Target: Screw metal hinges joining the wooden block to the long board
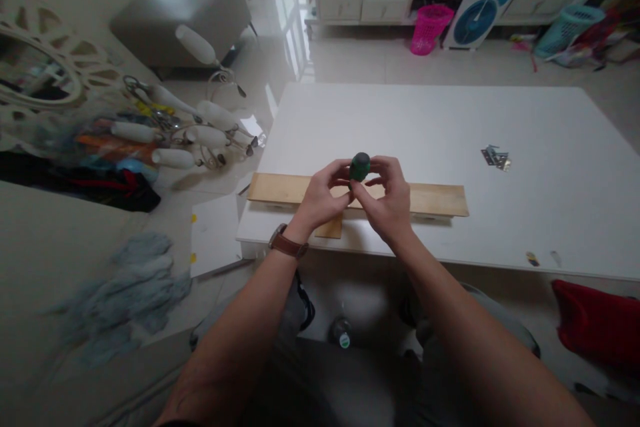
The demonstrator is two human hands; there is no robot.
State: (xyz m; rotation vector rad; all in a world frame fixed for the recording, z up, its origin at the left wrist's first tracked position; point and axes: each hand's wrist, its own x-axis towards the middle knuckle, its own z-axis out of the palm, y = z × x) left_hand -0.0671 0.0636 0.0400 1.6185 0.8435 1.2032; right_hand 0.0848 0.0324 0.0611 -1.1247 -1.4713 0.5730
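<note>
A screwdriver [359, 167] with a green and black handle stands roughly upright above the middle of a long wooden plank [436, 199]. My left hand [323, 193] closes on it from the left, fingers and thumb curled at the handle. From the right, my right hand [387, 197] grips the same handle, its thumb across the near side. The shaft and tip are hidden behind the hands. The plank lies lengthwise, slightly raised on pale supports near the table's front edge. A short piece of wood [329, 227] sticks out from under it toward me.
The white table [425, 120] carries several metal brackets [496, 157] at the right and a small yellow-and-dark item [533, 259] near its front edge. A white panel [215, 235] is at the left. A bottle [341, 332] stands below, and a red object [597, 327] lies right.
</note>
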